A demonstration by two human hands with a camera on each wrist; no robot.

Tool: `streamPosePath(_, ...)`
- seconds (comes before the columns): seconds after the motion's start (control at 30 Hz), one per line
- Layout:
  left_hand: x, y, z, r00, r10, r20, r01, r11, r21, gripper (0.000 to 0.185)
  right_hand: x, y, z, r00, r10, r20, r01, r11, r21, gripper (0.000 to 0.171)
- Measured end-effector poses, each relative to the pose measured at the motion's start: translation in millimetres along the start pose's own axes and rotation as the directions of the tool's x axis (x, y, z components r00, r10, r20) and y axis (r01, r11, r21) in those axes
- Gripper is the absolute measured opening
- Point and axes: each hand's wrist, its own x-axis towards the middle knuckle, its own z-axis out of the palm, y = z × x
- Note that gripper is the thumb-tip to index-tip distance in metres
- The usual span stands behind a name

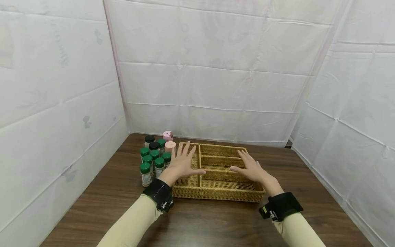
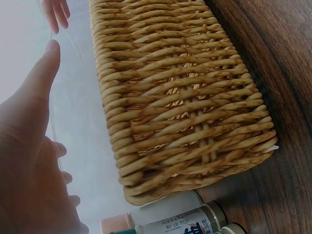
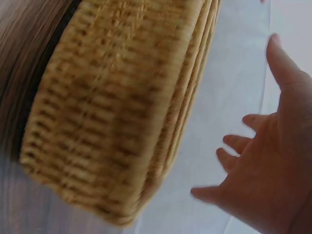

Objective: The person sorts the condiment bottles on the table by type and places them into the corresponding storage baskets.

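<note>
A woven wicker tray (image 1: pixel 216 197) with several compartments sits on the dark wooden table (image 1: pixel 200 223). My left hand (image 1: pixel 184 161) hovers flat over its left compartment, fingers spread and straight. Over the tray's right side my right hand (image 1: pixel 250 166) is spread the same way, holding nothing. The left wrist view shows the tray's outer wall (image 2: pixel 180 107) beside my open palm (image 2: pixel 29 161). The right wrist view shows the tray's wall (image 3: pixel 117 107) blurred and my spread fingers (image 3: pixel 234 165) next to it.
Several spice jars (image 1: pixel 152 161) with green, black and pink lids stand just left of the tray. White sheeting (image 1: pixel 216 68) walls in the table on the left, back and right. Two jars (image 2: pixel 180 222) appear at the bottom of the left wrist view.
</note>
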Motion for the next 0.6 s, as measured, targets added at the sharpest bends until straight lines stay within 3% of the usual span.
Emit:
streamPosePath(0.13, -1.0, -0.3, 0.7, 1.0, -0.008, 0.005, 0.008, 1.0, 0.012, 0.116, -4.2, 17.4, -4.0, 0.999, -0.028, -0.03, 0.033, 0.984, 0.173, 0.079)
streamPosePath(0.3, -2.3, -2.0, 2.3, 1.0, -0.006, -0.001, 0.006, 1.0, -0.002, 0.115, -9.8, 37.4, -6.4, 0.997, 0.047, -0.056, -0.027, 0.953, 0.302, 0.07)
streamPosePath(0.6, -2.3, -2.8, 0.0, 1.0, -0.002, -0.006, 0.002, 1.0, -0.003, 0.114, -13.4, 55.6, -9.2, 0.994, 0.089, -0.061, -0.064, 0.943, 0.328, 0.063)
